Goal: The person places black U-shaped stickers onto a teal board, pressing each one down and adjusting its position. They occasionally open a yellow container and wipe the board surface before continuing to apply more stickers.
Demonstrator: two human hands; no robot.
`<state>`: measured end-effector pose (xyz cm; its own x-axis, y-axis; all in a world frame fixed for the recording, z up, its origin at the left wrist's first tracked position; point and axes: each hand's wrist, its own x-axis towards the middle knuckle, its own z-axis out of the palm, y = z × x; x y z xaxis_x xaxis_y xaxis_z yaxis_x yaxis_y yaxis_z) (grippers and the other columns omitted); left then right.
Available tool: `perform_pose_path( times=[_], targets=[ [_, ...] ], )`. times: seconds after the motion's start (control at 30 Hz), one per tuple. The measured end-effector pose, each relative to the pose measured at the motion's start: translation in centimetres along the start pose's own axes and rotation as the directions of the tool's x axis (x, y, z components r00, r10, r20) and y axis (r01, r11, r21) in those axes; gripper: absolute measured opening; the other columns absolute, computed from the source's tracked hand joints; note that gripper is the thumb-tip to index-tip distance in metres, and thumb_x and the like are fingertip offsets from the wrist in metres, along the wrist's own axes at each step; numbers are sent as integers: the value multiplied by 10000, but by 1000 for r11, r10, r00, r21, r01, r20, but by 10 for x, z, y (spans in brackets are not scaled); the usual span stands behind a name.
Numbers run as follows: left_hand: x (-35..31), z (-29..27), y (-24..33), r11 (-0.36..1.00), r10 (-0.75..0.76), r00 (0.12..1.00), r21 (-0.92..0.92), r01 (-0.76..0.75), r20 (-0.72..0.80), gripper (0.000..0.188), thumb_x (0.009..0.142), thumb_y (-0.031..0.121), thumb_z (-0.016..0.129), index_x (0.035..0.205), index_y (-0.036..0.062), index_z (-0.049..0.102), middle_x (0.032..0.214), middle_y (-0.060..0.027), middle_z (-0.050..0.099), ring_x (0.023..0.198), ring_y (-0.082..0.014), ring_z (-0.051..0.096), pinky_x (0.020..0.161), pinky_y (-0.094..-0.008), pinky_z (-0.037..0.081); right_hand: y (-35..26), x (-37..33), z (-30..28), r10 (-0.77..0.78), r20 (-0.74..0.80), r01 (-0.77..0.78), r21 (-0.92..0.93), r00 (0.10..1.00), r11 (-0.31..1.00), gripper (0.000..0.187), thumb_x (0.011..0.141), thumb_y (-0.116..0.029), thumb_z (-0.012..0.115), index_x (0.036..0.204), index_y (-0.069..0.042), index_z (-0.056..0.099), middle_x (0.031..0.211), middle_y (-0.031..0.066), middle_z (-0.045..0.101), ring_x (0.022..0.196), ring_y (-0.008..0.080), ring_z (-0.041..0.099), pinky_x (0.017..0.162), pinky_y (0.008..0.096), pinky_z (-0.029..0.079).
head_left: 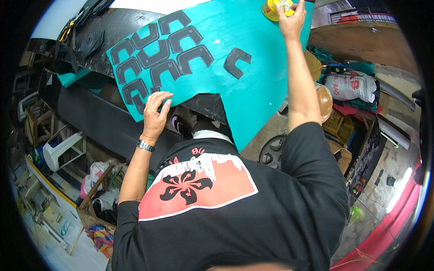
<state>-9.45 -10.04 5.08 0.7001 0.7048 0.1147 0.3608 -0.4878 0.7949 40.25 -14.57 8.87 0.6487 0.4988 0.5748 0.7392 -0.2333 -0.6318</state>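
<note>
Left hand (156,110), fingers (159,97) curled and spread, presses the lower edge of a teal sheet (266,72) lying on the black bench (117,27); dark U-shaped cutouts (158,54) lie on it just above these fingers. Right hand (290,20), fingers closed around something in a yellow container (271,9) at the sheet's far edge.

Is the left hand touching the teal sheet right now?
Touching. The head view shows the left hand with its fingers pressed flat on the near edge of the teal sheet, beside the dark U-shaped pieces.
</note>
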Motion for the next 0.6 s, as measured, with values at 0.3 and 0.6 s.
perform_pose_path(
  times=[0.3, 0.6],
  targets=[
    [-26, -1, -12, 980, -130, 990, -161, 119, -59, 162, 945, 95, 675, 1090, 41, 726, 1100, -111, 708, 1040, -264, 662, 927, -353, 501, -88, -215, 20, 112, 547, 65, -294, 829, 953, 949, 711, -296, 871, 1519, -130, 403, 1179, 162, 626, 1045, 354, 584, 907, 479, 484],
    [-36, -1, -9, 934, -176, 983, -308, 183, 49, 182, 962, 66, 650, 1125, 19, 715, 1103, -78, 700, 1034, -175, 663, 916, -291, 504, -78, -212, 26, 0, 507, 223, -379, 862, 898, 735, 781, -71, 706, 1472, -152, 471, 1022, 113, 685, 922, 306, 651, 798, 458, 515]
  ],
)
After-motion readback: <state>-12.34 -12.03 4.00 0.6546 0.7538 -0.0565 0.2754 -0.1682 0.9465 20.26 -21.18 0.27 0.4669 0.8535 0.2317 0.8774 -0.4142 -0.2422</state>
